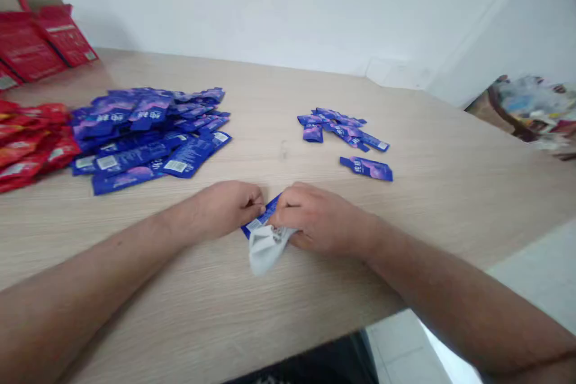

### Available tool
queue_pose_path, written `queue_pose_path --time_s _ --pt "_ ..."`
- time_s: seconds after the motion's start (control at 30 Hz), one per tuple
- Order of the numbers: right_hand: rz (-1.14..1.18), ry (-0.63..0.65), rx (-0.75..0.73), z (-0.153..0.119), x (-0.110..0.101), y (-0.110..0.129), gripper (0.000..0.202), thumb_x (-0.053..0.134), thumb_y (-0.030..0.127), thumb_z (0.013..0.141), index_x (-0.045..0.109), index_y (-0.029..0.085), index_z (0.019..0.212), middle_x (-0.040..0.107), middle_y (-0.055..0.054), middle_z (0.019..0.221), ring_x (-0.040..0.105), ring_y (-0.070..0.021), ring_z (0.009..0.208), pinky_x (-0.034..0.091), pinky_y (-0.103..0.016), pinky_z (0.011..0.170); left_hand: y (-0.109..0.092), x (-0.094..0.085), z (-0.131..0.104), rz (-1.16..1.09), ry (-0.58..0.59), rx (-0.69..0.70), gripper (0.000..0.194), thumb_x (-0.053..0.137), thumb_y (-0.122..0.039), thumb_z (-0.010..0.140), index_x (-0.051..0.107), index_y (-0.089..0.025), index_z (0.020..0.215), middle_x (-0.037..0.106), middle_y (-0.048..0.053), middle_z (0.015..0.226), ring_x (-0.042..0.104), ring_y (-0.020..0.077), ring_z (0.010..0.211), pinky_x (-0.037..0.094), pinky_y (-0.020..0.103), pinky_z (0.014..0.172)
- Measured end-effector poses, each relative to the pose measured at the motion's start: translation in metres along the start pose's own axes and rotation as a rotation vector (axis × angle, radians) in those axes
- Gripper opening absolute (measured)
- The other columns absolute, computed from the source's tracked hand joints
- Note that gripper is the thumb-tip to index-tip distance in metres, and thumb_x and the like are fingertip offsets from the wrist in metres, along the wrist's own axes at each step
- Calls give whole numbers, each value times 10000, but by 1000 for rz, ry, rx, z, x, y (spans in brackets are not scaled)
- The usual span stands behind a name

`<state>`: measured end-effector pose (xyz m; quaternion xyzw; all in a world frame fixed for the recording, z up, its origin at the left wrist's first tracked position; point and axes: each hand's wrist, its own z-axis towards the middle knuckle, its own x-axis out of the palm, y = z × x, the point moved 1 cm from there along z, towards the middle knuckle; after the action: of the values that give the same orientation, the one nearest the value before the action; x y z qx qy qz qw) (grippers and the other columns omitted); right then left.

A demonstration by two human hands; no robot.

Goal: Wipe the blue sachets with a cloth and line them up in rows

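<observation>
In front of me a blue sachet (263, 216) with a white barcode label lies on the wooden table between my two hands. My left hand (236, 209) is closed, its fingertips pinching the left edge of this sachet. My right hand (315, 216) is closed around a crumpled white cloth (266, 249), which hangs out below its fingers. Those same fingers rest over the upper right end of the sachet and hide part of it.
A heap of blue sachets (148, 126) lies at the left, beside a heap of red sachets (33, 141). Red boxes (40, 42) stand at the far left. Several blue sachets (342, 129) lie at the back right. A brown container (508, 111) with mixed wrappers stands off the table.
</observation>
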<state>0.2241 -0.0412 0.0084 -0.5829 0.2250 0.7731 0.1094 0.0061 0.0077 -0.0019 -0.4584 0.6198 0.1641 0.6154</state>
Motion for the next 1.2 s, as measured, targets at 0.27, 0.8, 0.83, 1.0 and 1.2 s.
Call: queue_pose_path --time_s 0.27,0.8,0.83,1.0,1.2 --pt "-5 21 21 -3 -6 -3 157 608 183 926 704 197 1049 644 -81 1041 566 -214 1006 455 -360 945 -4 -2 -2 -20 -14 7 266 473 -385 917 687 -245 845 696 -18 739 587 154 669 331 269 585" --pt "-173 -598 379 -17 -32 -60 158 683 275 895 670 202 1034 655 -53 936 594 -236 900 461 -367 803 -16 -36 -27 570 -590 -42 280 445 -281 960 678 -180 842 696 93 853 626 240 829 411 331 657" --pt "-177 -659 395 -18 -34 -60 182 682 304 904 672 210 1059 664 -54 958 601 -243 914 467 -380 813 -22 -36 -31 656 -577 25 276 438 -246 967 669 -173 834 685 100 845 622 249 840 415 340 662" --pt "-160 -850 436 -22 -34 -64 284 681 393 918 661 247 1161 690 -59 1061 626 -267 978 493 -449 880 -52 -11 -37 718 -371 280 173 492 -146 946 652 -169 885 656 75 791 610 226 758 417 327 609" --pt "-152 -780 402 -19 -32 -61 243 685 357 910 679 236 1121 689 -56 1016 631 -247 953 499 -400 843 -48 -2 -28 521 -299 186 334 437 -449 1001 653 -198 950 688 74 905 646 234 848 466 343 699"
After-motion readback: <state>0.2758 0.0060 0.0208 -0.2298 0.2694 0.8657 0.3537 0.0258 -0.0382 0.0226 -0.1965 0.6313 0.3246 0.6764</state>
